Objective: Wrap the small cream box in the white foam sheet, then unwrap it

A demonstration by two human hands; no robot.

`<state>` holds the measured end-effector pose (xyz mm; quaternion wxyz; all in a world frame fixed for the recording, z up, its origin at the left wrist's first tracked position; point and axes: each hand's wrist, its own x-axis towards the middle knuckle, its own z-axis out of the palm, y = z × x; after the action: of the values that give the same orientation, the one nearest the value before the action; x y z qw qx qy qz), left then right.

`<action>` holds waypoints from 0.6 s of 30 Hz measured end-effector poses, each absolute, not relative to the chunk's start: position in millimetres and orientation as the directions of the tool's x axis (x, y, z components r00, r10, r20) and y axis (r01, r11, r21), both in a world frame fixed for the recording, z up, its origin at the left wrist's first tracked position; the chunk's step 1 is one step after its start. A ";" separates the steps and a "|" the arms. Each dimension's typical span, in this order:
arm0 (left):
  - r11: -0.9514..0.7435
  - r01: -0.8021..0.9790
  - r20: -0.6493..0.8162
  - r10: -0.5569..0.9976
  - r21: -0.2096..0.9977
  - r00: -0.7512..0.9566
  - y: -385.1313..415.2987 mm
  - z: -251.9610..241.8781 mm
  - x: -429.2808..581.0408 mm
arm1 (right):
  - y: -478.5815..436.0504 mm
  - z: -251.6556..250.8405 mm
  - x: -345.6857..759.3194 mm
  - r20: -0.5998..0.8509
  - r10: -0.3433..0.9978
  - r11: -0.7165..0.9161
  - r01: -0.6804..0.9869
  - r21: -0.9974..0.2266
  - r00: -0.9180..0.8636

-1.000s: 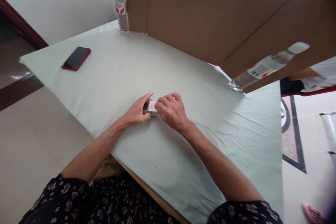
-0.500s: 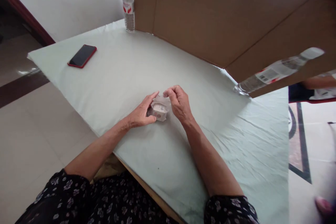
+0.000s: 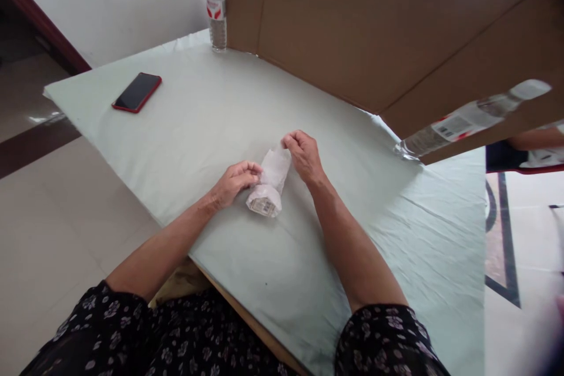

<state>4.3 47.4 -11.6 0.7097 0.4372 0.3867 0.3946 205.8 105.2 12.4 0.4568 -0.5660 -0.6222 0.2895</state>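
A small printed box [image 3: 263, 206] lies on the cloth-covered table, rolled up in a whitish, see-through wrapping sheet that looks like bubble wrap [image 3: 276, 168]. The free length of the sheet stretches away from the box toward the far side. My right hand [image 3: 305, 156] pinches the far end of this sheet between thumb and fingers. At the sheet's left edge, just above the box, my left hand [image 3: 238, 181] has its fingertips closed together on the wrap. Most of the box is covered by the sheet; only one printed end shows.
A phone in a red case [image 3: 137, 92] lies at the far left. One water bottle [image 3: 215, 9] stands by the brown cardboard panel [image 3: 317, 17]; another bottle [image 3: 462, 122] is at the right. A person's arm [image 3: 535, 140] shows beyond the right edge of the pale green tablecloth [image 3: 185, 117].
The sheet has been drawn out away from the box, and the box has turned and shifted slightly nearer. My right hand moved a little farther out; my left fingers closed from a wider spread.
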 end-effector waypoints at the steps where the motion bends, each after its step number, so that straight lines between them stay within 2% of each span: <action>1: 0.325 -0.223 -0.225 0.897 0.919 0.380 47.5 -10.7 4.2 | 99.8 13.5 206.8 0.262 0.959 0.189 0.453 -0.871 0.105; 4: 0.368 -0.257 -0.269 0.897 0.894 0.350 48.3 -9.0 3.8 | 71.6 21.1 205.9 0.307 0.940 0.194 0.508 -0.839 0.148; 8: 0.416 -0.364 -0.284 0.887 0.833 0.365 49.5 -8.2 2.9 | 32.6 27.4 192.5 0.108 0.991 0.133 0.662 -0.738 -0.079; 12: 0.432 -0.406 -0.274 0.878 0.805 0.392 48.9 -7.0 3.6 | 25.5 15.9 180.7 0.034 0.998 0.065 0.744 -0.666 -0.057; 15: 0.409 -0.413 -0.263 0.892 0.814 0.367 49.1 -6.9 4.6 | 34.5 3.9 185.9 0.043 0.999 0.053 0.642 -0.765 -0.031; 18: 0.361 -0.410 -0.251 0.921 0.837 0.299 51.7 -8.4 4.5 | 42.7 -5.1 199.9 0.073 0.995 0.037 0.415 -0.909 0.070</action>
<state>4.5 51.7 -8.4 0.7326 0.3362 0.3794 0.4542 199.9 42.7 -5.1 0.4174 -0.6006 -0.5869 0.3473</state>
